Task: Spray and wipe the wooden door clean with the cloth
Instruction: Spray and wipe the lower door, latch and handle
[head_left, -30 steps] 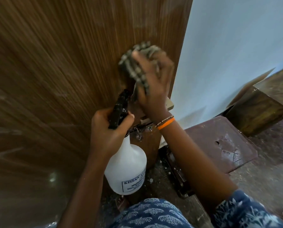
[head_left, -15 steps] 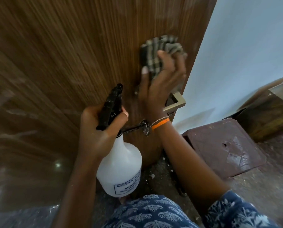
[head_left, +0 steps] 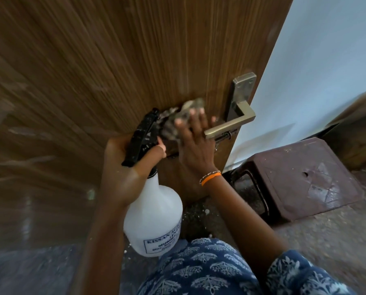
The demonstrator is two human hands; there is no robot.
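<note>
The brown wooden door (head_left: 118,67) fills the left and centre of the view. My left hand (head_left: 122,167) grips the neck of a white spray bottle (head_left: 154,218) with a black trigger head (head_left: 141,137), held close to the door. My right hand (head_left: 193,141) presses a checked cloth (head_left: 177,114) flat against the door with straight fingers, just left of the brass lever handle (head_left: 231,126). The cloth is blurred and partly hidden under the fingers.
A brass handle plate (head_left: 241,90) sits near the door's right edge, with a pale wall (head_left: 327,71) beyond it. A dark maroon plastic stool (head_left: 305,177) stands on the speckled floor (head_left: 327,241) to the right. Blue patterned clothing (head_left: 199,271) fills the bottom.
My right hand has slid the cloth down the door, from above the handle to level with the lever. The bottle in my left hand stays near the same spot.
</note>
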